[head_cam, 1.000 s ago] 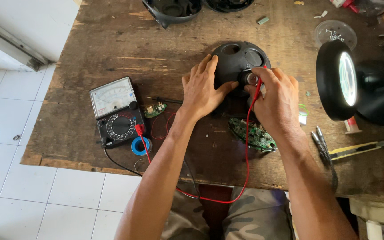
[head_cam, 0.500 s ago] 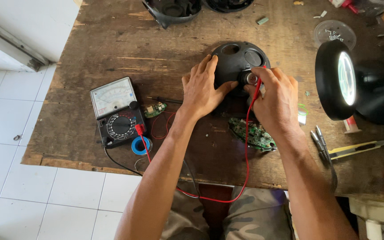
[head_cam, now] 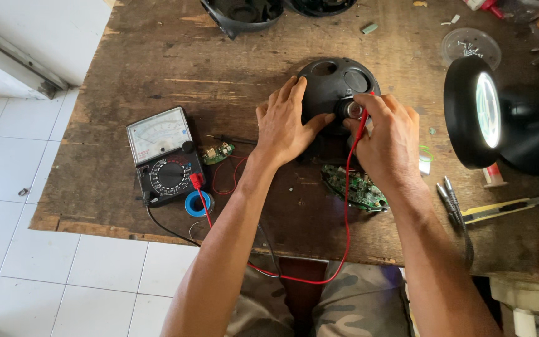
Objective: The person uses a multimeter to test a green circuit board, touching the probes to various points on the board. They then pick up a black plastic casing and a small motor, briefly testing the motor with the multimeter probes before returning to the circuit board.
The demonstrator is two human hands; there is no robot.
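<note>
My left hand (head_cam: 288, 125) lies flat, holding nothing, steadying the black dome housing (head_cam: 338, 93). My right hand (head_cam: 385, 137) pinches the red probe lead (head_cam: 348, 206) against the metal fitting (head_cam: 352, 110) beneath its grip.

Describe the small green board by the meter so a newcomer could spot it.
Start at the analog meter on the wooden table's left side. Just right of its dial lies the small board, with thin red wires. It is far smaller than the big board under the right hand.
</note>
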